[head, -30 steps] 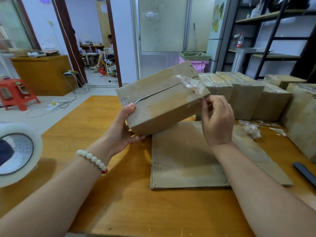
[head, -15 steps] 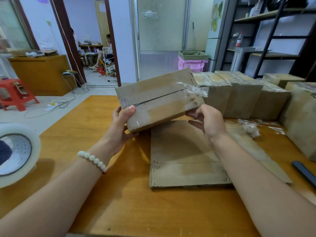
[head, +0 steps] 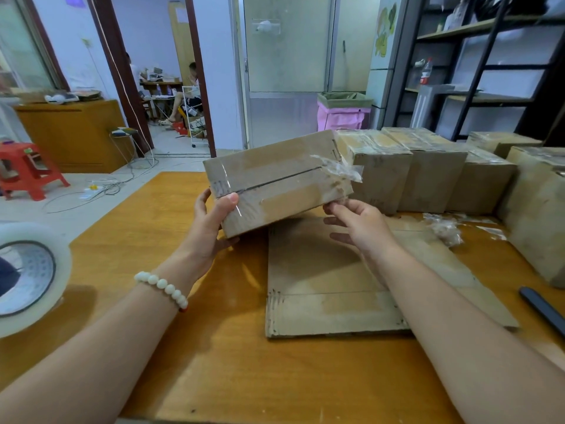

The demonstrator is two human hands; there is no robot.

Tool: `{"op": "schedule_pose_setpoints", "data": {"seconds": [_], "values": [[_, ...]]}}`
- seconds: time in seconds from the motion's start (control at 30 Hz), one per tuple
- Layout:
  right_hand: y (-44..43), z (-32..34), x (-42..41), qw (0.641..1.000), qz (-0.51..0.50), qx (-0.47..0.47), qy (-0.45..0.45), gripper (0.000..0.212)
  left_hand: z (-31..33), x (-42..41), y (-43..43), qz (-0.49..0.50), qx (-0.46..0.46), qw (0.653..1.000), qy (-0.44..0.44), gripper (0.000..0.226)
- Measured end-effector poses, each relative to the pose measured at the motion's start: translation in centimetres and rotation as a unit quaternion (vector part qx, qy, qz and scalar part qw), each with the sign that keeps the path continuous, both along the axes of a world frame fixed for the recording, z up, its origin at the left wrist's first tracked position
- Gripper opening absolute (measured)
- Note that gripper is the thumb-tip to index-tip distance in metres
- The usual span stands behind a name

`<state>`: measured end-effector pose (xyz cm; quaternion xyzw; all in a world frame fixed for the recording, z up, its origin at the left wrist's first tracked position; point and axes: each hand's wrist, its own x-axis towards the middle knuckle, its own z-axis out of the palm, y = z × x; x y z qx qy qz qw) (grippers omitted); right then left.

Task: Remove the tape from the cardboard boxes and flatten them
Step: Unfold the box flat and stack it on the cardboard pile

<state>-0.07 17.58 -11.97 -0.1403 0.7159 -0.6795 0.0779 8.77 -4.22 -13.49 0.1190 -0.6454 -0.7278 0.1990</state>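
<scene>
Head view: held box point(head: 275, 182) above flattened cardboard point(head: 321, 289), taped boxes point(head: 428, 179) behind.

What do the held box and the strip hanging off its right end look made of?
The box looks like cardboard: matte brown with paler scuffed patches. The strip seems to be clear plastic tape: glossy, crinkled and see-through.

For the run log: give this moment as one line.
left hand grips box at left end | right hand at its lower right corner, fingers relaxed | tape flap loose at right end | flattened cardboard below
</scene>
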Motion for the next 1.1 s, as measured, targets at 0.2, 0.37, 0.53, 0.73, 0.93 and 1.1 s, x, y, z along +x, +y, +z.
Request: {"op": "schedule_pose_setpoints", "data": {"seconds": [0.2,0.37,0.53,0.73,0.93,1.1], "values": [[0.0,0.1,-0.1,0.998,0.004,0.055,-0.023,0.023,0.0,-0.2,-0.1,-0.008,-0.015,1.0,0.004,0.119],[0.7,1.0,0.1,0.994,0.054,0.058,-0.079,0.028,0.0,-0.2,-0.4,-0.015,-0.019,1.0,-0.001,0.119],[1.2,1.1,0.1,0.987,0.084,0.089,-0.101,0.017,0.0,-0.3,-0.4,-0.016,-0.021,1.0,-0.002,0.118],[1.3,1.4,0.3,0.987,0.045,0.153,-0.03,0.018,0.0,-0.4,-0.3,-0.009,-0.052,0.999,0.004,0.122],[1.0,0.5,0.6,0.929,-0.108,0.264,0.238,0.047,0.0,-0.5,-0.1,-0.003,-0.056,0.998,0.012,0.124],[0.7,-0.5,0.1,0.851,-0.127,0.229,0.455,0.053,-0.1,-0.6,0.0,-0.003,-0.055,0.998,0.011,0.123]]}}
